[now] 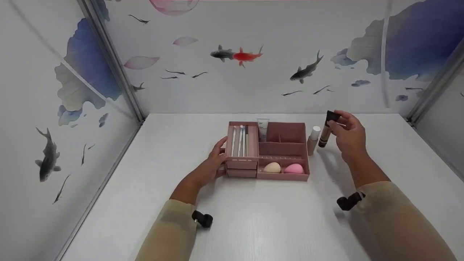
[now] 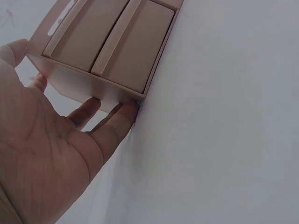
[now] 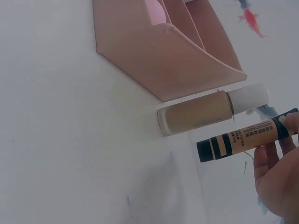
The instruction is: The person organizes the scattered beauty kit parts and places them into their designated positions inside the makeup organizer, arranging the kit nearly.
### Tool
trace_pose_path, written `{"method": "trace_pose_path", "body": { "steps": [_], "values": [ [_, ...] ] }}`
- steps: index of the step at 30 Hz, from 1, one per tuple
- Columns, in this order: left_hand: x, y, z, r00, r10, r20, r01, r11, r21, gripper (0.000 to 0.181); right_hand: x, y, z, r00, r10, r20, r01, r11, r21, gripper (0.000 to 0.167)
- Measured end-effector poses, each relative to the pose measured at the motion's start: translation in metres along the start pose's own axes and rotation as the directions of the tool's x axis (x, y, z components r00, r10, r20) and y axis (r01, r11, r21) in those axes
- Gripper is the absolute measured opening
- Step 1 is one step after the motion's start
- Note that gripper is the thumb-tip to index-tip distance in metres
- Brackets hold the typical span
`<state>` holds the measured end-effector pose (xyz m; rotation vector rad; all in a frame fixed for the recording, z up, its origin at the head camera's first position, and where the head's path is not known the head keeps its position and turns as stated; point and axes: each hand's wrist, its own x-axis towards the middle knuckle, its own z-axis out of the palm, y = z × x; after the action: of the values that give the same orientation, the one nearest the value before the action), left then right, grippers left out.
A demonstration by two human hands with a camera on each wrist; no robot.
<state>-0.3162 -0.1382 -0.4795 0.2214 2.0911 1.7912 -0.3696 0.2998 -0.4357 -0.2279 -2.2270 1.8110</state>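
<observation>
A pink cosmetics organizer (image 1: 283, 149) stands on the white table. My left hand (image 1: 214, 163) rests its fingers against the organizer's left side, and in the left wrist view the thumb lies by its upper edge, near two drawer fronts (image 2: 135, 46). To the right, my right hand (image 1: 351, 136) pinches the dark upper end of a tan cosmetic tube (image 1: 325, 135) and holds it tilted. Printed text shows on the tube (image 3: 254, 137) in the right wrist view. Between tube and organizer stands a foundation bottle (image 1: 313, 143) with a white cap.
Inside the organizer are a white tube (image 1: 263, 130), several slim pens (image 1: 240, 141), a beige makeup sponge (image 1: 272, 168) and a pink makeup sponge (image 1: 294, 169). A wall (image 1: 217, 94) painted with fish borders the table's back edge; side panels (image 1: 32, 90) stand left and right.
</observation>
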Motion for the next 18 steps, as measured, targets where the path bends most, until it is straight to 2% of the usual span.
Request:
{"method": "trace_pose_path", "body": {
  "steps": [8, 12, 16, 18],
  "values": [
    [0.000, -0.001, 0.000, 1.000, 0.003, -0.003, -0.003, 1.000, 0.004, 0.060, -0.012, -0.007, -0.005, 0.999, -0.031, 0.032, 0.031, 1.000, -0.005, 0.047],
    [-0.001, 0.002, 0.000, 1.000, -0.006, -0.008, 0.006, 1.000, -0.014, 0.060, -0.019, -0.015, -0.003, 0.997, -0.064, 0.041, 0.060, 0.994, 0.086, 0.046],
    [-0.002, 0.002, 0.001, 1.000, -0.006, -0.009, 0.006, 1.000, -0.006, 0.059, -0.026, -0.026, 0.002, 0.993, -0.107, 0.057, 0.093, 0.973, 0.210, 0.044],
    [-0.001, 0.002, 0.001, 1.000, -0.007, -0.009, 0.007, 1.000, 0.003, 0.059, -0.027, -0.031, 0.005, 0.989, -0.132, 0.061, 0.115, 0.966, 0.231, 0.042]
  ]
}}
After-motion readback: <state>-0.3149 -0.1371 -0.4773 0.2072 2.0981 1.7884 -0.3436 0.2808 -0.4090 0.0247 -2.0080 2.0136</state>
